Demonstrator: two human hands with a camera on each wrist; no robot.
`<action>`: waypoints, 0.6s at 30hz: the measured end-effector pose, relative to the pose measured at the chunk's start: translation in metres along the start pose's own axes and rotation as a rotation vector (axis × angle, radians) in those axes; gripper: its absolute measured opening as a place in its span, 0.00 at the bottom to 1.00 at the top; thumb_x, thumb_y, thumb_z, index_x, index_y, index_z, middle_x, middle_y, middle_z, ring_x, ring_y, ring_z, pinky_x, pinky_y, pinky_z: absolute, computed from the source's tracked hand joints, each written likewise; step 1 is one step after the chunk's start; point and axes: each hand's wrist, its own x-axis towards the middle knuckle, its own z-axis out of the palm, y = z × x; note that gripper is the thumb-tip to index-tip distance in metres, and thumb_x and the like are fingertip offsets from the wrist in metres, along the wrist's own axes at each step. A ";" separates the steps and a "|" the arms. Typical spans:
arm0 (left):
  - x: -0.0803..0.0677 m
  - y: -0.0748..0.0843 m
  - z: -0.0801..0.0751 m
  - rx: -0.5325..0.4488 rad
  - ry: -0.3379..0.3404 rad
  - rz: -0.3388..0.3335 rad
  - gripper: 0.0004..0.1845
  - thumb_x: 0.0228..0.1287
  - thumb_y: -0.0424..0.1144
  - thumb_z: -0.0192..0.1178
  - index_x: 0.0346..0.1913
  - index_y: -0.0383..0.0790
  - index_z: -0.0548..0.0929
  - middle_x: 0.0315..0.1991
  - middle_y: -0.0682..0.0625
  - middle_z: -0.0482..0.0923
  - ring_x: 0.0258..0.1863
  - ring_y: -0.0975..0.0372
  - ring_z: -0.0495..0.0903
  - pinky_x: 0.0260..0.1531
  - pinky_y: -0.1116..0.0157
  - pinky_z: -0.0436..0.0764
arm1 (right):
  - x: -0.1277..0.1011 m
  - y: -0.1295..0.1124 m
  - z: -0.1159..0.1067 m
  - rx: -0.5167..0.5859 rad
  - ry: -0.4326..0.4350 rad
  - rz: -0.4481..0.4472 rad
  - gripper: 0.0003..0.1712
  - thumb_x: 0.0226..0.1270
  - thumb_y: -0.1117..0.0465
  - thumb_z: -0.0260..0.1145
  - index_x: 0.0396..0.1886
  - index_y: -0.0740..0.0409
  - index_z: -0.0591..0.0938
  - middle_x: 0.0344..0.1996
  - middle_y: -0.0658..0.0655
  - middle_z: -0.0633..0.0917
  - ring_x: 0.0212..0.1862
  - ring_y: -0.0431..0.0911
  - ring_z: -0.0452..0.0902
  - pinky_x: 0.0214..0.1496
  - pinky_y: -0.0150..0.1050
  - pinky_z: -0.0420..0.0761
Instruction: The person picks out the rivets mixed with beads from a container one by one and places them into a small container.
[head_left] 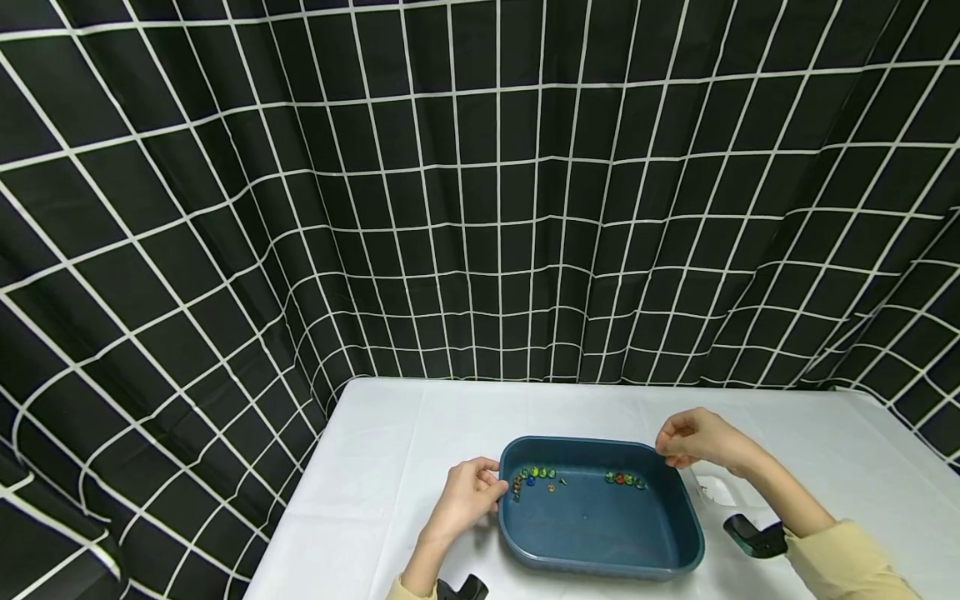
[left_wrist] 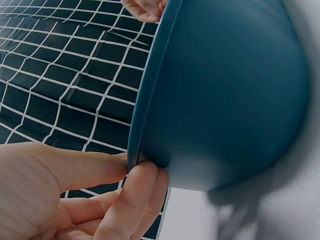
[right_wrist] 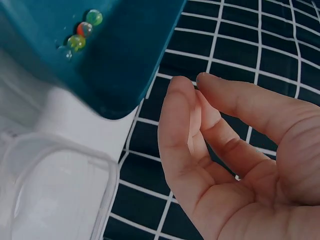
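Blue tray [head_left: 678,533] lower centre of head view, marbles [head_left: 534,475] loose along far wall; likely stiff, light plastic, contents rolling; left hand [head_left: 467,498] pinches left rim; right hand [head_left: 696,439] loosely curled, empty, beside far-right corner; best held by opposite rims, level.

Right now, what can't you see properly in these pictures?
- Marbles: head view, too small to count.
- Clear container: right wrist view, blurred, cut off by the edge.
- Blue tray: left wrist view shows only the outside.
- Right hand: head view doesn't show whether it touches the tray.
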 end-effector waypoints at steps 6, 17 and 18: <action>0.000 0.000 0.000 0.007 0.004 0.002 0.16 0.54 0.25 0.61 0.45 0.20 0.76 0.23 0.50 0.75 0.15 0.64 0.77 0.14 0.76 0.71 | 0.006 -0.002 0.005 -0.001 -0.016 -0.020 0.07 0.61 0.68 0.62 0.30 0.70 0.79 0.25 0.58 0.81 0.27 0.47 0.79 0.31 0.43 0.82; 0.000 0.000 0.000 0.001 0.005 0.008 0.16 0.54 0.25 0.61 0.45 0.19 0.76 0.23 0.50 0.75 0.15 0.65 0.76 0.13 0.77 0.70 | 0.013 -0.005 0.014 0.014 -0.032 -0.059 0.06 0.62 0.69 0.60 0.31 0.71 0.79 0.26 0.60 0.82 0.28 0.49 0.79 0.31 0.43 0.82; 0.000 0.000 0.000 0.002 0.005 0.008 0.16 0.54 0.25 0.61 0.45 0.19 0.76 0.23 0.50 0.75 0.15 0.65 0.76 0.13 0.77 0.70 | 0.014 -0.006 0.015 0.016 -0.036 -0.065 0.06 0.62 0.69 0.60 0.31 0.71 0.79 0.26 0.60 0.82 0.28 0.49 0.79 0.31 0.43 0.82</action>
